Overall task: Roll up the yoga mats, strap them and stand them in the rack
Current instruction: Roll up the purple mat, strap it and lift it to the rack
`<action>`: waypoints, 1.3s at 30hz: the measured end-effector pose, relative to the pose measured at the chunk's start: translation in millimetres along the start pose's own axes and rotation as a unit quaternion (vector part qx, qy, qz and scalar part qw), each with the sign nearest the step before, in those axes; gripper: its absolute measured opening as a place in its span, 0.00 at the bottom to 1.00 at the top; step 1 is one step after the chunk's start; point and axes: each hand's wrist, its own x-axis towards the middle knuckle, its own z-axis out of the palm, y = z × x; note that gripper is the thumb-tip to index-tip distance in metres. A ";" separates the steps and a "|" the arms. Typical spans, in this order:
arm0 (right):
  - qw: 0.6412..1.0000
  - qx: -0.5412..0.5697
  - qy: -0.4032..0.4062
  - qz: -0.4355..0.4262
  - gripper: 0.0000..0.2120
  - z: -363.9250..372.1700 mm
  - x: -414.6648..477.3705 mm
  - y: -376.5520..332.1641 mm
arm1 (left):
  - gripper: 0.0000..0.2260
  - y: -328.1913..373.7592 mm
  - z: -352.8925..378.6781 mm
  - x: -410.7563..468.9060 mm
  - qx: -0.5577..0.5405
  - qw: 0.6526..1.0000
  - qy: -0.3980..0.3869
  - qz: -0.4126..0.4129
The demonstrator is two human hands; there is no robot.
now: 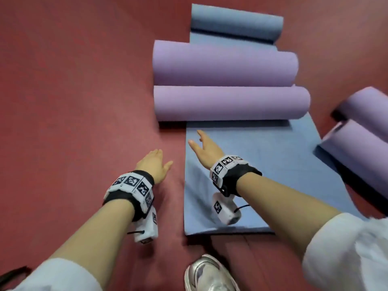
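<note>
A blue yoga mat (262,169) lies flat on the red floor, with its far end rolled into a blue roll (236,23). Two rolled purple mats lie across it, the near roll (231,102) and the far roll (224,64). My right hand (204,148) reaches out open above the blue mat's left part, just short of the near purple roll. Over the red floor, left of the blue mat's edge, my left hand (154,163) is open and holds nothing. No strap or rack is in view.
Two more rolled purple mats (361,131) lie at the right edge, partly on the blue mat's corner. A silver shoe (207,274) stands at the bottom centre below the mat's near edge. The red floor (73,91) stretches to the left.
</note>
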 end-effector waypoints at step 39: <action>0.940 -0.306 0.151 0.017 0.28 -116.8 159.7 99.4 | 0.25 145.1 -42.4 200.1 0.125 0.974 0.181 0.054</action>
